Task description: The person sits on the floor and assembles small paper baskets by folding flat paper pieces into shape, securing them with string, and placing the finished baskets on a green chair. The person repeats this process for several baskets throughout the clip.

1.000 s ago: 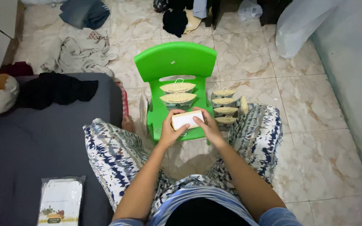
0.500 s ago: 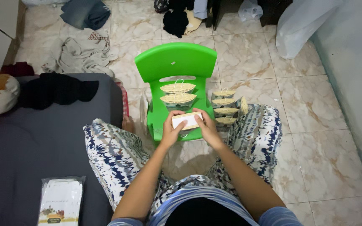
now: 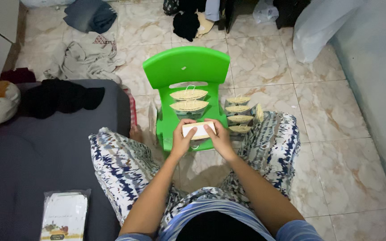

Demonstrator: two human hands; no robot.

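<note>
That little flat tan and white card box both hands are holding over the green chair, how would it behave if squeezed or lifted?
The box is probably light: the left hand and right hand hold it by its ends with fingertips alone. It looks like thin card, so likely to dent if squeezed. Flat-sided, it should not roll.

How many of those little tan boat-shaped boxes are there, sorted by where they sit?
Finished boxes on the green chair: 2
Finished boxes stacked on the floor beside it: 4
Flat piece held in both hands: 1
Total: 7
</note>
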